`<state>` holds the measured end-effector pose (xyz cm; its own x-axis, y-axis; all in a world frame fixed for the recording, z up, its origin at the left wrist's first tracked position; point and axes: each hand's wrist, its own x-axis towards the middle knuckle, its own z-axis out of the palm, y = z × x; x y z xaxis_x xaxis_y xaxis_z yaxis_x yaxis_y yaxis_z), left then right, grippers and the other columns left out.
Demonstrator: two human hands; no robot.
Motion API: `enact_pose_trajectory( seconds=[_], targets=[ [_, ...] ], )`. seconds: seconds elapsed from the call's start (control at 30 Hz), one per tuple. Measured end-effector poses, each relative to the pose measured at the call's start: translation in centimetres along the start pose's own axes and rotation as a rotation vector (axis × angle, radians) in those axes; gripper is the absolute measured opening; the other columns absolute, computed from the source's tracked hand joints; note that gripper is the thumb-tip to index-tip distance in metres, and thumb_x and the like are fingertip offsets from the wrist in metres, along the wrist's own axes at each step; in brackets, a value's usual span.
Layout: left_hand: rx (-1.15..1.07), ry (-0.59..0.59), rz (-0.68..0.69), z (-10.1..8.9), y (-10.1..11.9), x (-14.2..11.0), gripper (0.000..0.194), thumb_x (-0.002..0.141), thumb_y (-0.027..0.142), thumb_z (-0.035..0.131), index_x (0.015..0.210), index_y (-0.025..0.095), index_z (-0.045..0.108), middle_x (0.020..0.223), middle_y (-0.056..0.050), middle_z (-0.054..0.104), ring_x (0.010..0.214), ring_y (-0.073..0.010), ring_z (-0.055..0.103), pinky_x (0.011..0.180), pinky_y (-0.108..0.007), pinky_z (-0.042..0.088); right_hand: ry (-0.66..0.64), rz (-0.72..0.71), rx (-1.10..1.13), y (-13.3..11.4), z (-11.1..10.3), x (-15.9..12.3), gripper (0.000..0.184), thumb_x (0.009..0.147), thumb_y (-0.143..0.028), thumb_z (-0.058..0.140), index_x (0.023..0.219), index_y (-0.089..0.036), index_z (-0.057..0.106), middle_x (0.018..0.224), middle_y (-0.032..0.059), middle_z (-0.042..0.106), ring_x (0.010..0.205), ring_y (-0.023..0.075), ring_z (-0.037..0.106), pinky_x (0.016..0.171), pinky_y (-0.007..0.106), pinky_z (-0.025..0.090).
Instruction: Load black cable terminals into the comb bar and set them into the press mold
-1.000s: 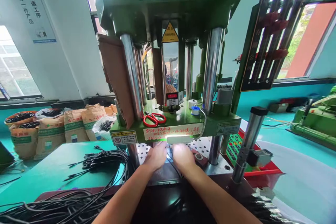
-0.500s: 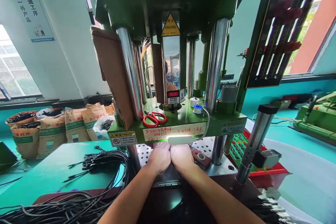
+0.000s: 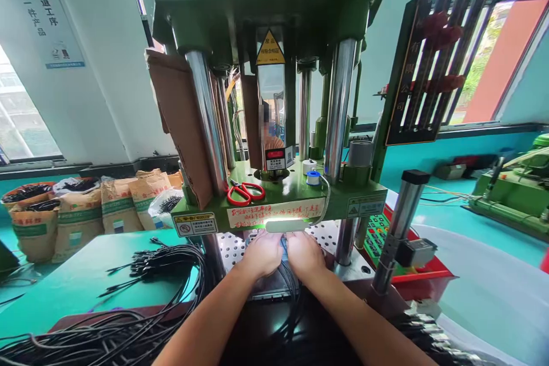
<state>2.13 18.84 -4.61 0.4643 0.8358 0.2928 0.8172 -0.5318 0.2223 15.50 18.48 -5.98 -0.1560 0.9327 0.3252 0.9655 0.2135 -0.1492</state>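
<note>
My left hand (image 3: pixel 259 254) and my right hand (image 3: pixel 305 253) are side by side under the green moving platen (image 3: pixel 283 206) of a vertical press, over the mould plate (image 3: pixel 266 289). Thin black cables (image 3: pixel 290 283) run out from between the two hands toward me. The fingers curl down onto the cable ends; a small blue spot shows between the hands. The fingertips are hidden under the lit strip (image 3: pixel 285 225) on the platen's front edge.
Red-handled scissors (image 3: pixel 242 193) and tape rolls (image 3: pixel 312 174) lie on the platen. A heap of black cables (image 3: pixel 141 291) covers the teal table (image 3: pixel 77 286) at left. Chrome columns (image 3: pixel 208 120) flank the opening. A grey post (image 3: pixel 397 229) and red-rimmed control panel (image 3: pixel 381 234) stand right. Sacks (image 3: pixel 86 211) line the wall.
The hands have drawn slightly back toward me and parted a little, and black cables now show between and below them. The view shifted slightly left.
</note>
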Motion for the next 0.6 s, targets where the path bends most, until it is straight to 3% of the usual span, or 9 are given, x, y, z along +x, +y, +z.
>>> enact_pose_trajectory(
  seconds=[0.1, 0.33, 0.6],
  targets=[
    [-0.009, -0.011, 0.014, -0.1, 0.2, 0.2, 0.048, 0.082, 0.015, 0.036, 0.128, 0.019, 0.046, 0.115, -0.007, 0.065, 0.104, -0.0211, 0.058, 0.094, -0.035, 0.043, -0.006, -0.024, -0.014, -0.1, 0.3, 0.4, 0.029, 0.09, -0.014, 0.04, 0.103, -0.014, 0.065, 0.103, 0.0138, 0.066, 0.101, 0.0246, 0.057, 0.088, 0.034, 0.038],
    [-0.007, -0.013, -0.022, 0.0, -0.5, 0.5, 0.039, 0.083, 0.016, 0.035, 0.117, 0.018, 0.054, 0.12, -0.007, 0.062, 0.112, -0.0217, 0.054, 0.098, -0.035, 0.04, -0.037, -0.033, 0.017, -0.4, 1.2, 1.6, 0.034, 0.088, -0.008, 0.036, 0.094, -0.012, 0.069, 0.094, 0.0133, 0.07, 0.094, 0.0225, 0.06, 0.087, 0.033, 0.039],
    [0.009, -0.012, -0.059, 0.2, -0.4, 0.8, 0.038, 0.084, 0.018, 0.035, 0.115, 0.015, 0.055, 0.121, -0.01, 0.06, 0.112, -0.0239, 0.053, 0.098, -0.037, 0.04, -0.041, -0.026, 0.065, -0.2, 0.5, 1.8, 0.031, 0.088, -0.019, 0.04, 0.104, -0.014, 0.066, 0.101, 0.0123, 0.068, 0.096, 0.022, 0.06, 0.086, 0.03, 0.039]
  ],
)
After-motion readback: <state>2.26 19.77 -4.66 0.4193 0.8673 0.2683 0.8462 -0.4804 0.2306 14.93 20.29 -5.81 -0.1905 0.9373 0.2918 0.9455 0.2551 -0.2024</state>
